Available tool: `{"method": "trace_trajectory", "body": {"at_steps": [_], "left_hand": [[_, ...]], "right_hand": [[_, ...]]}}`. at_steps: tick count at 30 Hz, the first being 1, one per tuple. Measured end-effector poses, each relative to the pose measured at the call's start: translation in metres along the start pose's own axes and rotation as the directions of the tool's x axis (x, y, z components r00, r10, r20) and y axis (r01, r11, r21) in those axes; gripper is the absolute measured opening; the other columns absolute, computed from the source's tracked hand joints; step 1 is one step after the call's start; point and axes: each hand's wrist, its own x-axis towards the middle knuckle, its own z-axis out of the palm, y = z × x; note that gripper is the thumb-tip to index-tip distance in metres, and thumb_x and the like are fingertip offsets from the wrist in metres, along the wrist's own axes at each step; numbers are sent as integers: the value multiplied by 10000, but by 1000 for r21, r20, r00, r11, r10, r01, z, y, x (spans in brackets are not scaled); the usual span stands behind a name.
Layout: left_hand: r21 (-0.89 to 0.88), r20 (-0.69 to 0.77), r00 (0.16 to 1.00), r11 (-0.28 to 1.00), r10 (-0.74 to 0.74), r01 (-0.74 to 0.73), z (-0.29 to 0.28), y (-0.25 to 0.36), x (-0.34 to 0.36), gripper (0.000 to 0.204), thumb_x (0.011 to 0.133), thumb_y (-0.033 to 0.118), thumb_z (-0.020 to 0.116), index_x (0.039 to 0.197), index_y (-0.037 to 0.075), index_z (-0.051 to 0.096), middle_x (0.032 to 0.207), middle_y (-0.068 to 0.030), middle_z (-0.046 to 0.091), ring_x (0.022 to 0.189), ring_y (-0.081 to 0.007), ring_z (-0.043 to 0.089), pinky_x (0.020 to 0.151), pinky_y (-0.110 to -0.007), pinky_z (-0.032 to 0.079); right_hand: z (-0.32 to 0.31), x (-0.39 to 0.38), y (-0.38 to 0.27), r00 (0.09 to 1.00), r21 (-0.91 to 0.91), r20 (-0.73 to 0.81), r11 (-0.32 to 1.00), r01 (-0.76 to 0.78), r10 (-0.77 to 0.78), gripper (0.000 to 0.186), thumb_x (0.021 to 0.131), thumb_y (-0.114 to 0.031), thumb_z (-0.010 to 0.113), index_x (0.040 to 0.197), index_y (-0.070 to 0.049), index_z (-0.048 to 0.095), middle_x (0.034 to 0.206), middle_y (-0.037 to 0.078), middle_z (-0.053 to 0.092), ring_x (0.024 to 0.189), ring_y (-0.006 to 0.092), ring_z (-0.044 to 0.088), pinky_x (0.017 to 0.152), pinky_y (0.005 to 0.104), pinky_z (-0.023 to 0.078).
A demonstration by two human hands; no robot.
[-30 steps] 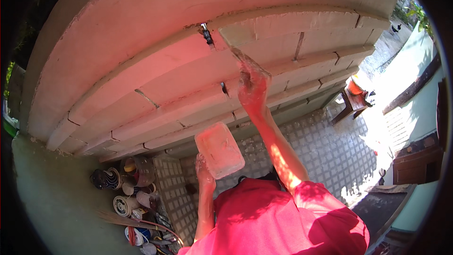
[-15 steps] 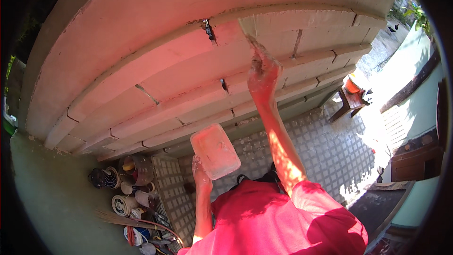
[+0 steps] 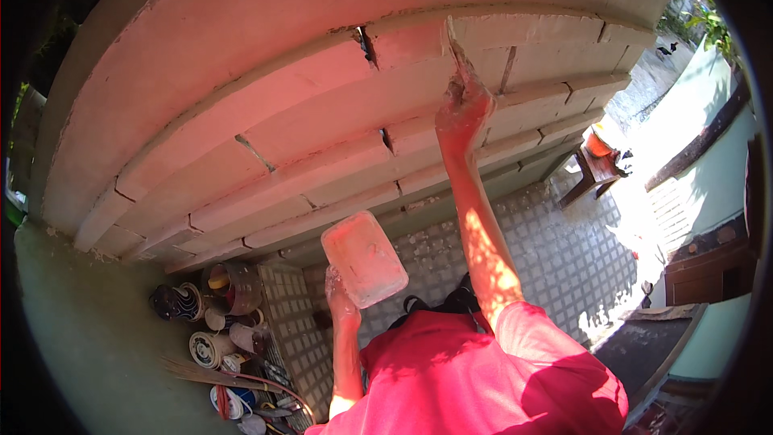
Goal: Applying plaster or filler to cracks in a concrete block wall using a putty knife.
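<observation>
My right hand is closed round a thin, flat blade tool, crusted with pale material, which is raised against the top ledge of a pale, curved masonry wall. Ledges with narrow gaps and cracks run across that wall. Low in the middle, my left hand grips a shallow rectangular plastic container from its left side; the container is smeared with whitish material.
Buckets and pots, a straw broom and a hose crowd the lower left beside a green wall. At right stand a wooden stool with an orange object and a brown wooden cabinet or door. Tiled floor lies below.
My right hand and the blade have moved right and upward along the top ledge. My left hand and the container have shifted slightly left, still held low.
</observation>
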Motion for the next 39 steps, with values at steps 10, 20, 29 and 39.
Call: {"method": "trace_trajectory", "body": {"at_steps": [10, 20, 29, 39], "left_hand": [[-19, 0, 1000, 1000, 12, -12, 1, 6, -5, 421, 995, 240, 435, 1353, 19, 412, 1328, -68, 493, 1222, -194, 477, 1026, -339, 384], [18, 2, 1000, 1000, 18, -18, -1, 3, -1, 463, 998, 249, 432, 1390, 13, 369, 1367, -75, 460, 1255, -196, 449, 1044, -344, 365], [-9, -71, 995, 997, 74, -74, 8, -13, 1, 444, 996, 250, 436, 1373, 20, 396, 1343, -81, 489, 1224, -211, 485, 1027, -360, 395], [17, -57, 990, 992, 128, -127, 77, -11, -28, 409, 992, 278, 432, 1316, 29, 444, 1276, -80, 527, 1179, -203, 507, 998, -354, 410]], "right_hand": [[4, -32, 10, 996, 118, 4, 989, 87, -88, 526, 739, 146, 427, 1188, -35, 632, 982, 162, 682, 762, 90, 586, 662, 226, 451], [32, -38, 15, 986, 220, 23, 962, 159, -168, 514, 737, 138, 441, 1186, -24, 631, 847, 135, 667, 626, 89, 453, 583, 234, 418], [-18, 10, 52, 991, 197, -92, 977, -78, 98, 497, 768, 154, 432, 1201, -11, 613, 1121, 108, 676, 670, 75, 456, 635, 220, 424], [4, -24, 11, 985, 402, 149, 915, 22, -89, 570, 703, 178, 379, 1195, 7, 609, 1115, 174, 665, 1040, 160, 636, 815, 261, 501]]}}
